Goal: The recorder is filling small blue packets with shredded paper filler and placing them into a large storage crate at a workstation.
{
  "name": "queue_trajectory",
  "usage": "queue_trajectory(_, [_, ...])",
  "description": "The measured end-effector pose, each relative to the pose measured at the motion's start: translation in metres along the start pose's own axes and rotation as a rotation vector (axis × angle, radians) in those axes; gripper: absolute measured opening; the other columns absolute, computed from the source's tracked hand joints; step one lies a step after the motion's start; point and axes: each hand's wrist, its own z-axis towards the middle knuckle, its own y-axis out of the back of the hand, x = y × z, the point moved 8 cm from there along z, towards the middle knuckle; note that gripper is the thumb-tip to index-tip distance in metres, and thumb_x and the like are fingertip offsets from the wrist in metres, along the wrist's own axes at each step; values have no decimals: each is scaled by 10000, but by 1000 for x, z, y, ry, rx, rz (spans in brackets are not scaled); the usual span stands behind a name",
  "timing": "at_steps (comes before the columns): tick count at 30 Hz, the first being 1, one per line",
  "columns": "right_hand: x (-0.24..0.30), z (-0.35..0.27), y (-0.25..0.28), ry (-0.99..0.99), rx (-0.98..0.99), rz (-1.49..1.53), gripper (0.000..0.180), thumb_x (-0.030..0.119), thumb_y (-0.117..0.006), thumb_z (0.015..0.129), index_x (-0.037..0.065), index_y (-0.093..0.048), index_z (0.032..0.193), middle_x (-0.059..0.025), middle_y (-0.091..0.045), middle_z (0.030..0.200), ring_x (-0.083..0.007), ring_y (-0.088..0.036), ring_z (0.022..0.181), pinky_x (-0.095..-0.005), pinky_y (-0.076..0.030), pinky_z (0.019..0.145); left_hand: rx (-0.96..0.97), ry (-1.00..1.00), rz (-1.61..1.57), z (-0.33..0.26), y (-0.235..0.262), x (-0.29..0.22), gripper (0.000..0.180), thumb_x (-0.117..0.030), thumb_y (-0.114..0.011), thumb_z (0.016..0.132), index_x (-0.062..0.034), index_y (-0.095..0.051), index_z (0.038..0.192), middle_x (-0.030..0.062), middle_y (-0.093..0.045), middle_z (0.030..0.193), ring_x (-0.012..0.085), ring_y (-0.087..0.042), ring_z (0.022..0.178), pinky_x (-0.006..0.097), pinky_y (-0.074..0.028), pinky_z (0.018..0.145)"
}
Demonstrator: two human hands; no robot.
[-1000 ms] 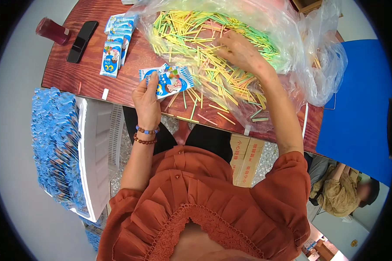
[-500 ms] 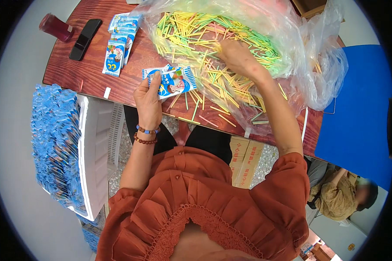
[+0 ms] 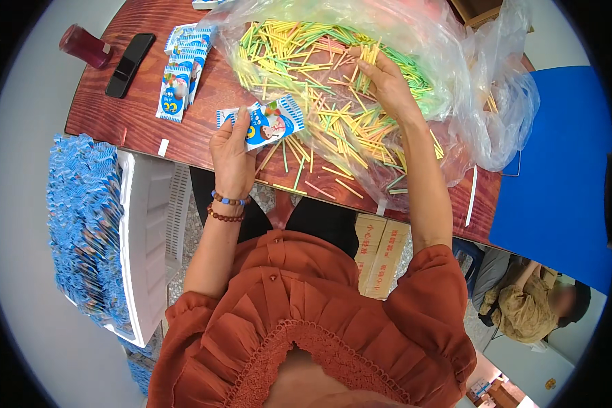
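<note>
My left hand (image 3: 230, 154) is closed on a few small blue-and-white packets (image 3: 276, 125), fanned over one another above the table's front edge. To the right, over a clear plastic bag (image 3: 449, 85) spread open, my right hand (image 3: 392, 90) pinches a small bunch of thin yellow sticks (image 3: 366, 65), raised with their ends upward. Loose yellow, green and pink sticks (image 3: 285, 51) lie heaped in the bag around that hand. More of them spill over its near edge onto the wood.
Overlapping packets (image 3: 174, 92) lie on the red-brown table (image 3: 204, 132), beside a black phone (image 3: 130, 65) and a dark red bottle (image 3: 85, 46). A white foam box (image 3: 132, 245) full of blue packets stands left. A cardboard box (image 3: 381, 255) sits below; a person (image 3: 527, 313) is at right.
My right hand has come up from the heap and turned, now showing a bunch of sticks in its fingers. The packets in my left hand have tilted slightly.
</note>
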Motion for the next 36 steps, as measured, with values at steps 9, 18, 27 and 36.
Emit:
queue_trajectory(9, [0,-4,-2,-34,-73,270,226,190,-501,1001,17,-586,1120,-113,-670,1054,-152,-616,974,-295,-516,778,40,-3,21,2,-2,6,243,-226,-549,989,-6,-642,1032,90,-694,1007,160,-681,889,330,-566,808])
queue_trajectory(18, [-24,3,7,-70,-144,30,258,203,-503,1001,25,-603,1158,-82,-679,1043,-148,-603,1023,-271,-526,756,21,7,-16,7,0,13,221,-217,-555,985,-17,-646,1008,84,-695,993,155,-681,878,324,-565,811])
queue_trajectory(27, [32,-14,0,247,-96,551,179,166,-441,1025,39,-558,1073,-112,-637,1034,-239,-591,1084,-386,-429,1002,37,34,-47,9,-14,12,247,-248,-550,988,-27,-659,995,80,-701,985,165,-682,873,309,-559,778])
queue_trajectory(36, [98,-59,-93,608,-302,731,218,249,-437,1028,36,-480,1049,-97,-588,915,-310,-594,1031,-471,-385,1024,16,6,-109,0,-32,8,253,-236,-536,997,-20,-656,941,69,-700,929,141,-685,808,294,-577,722])
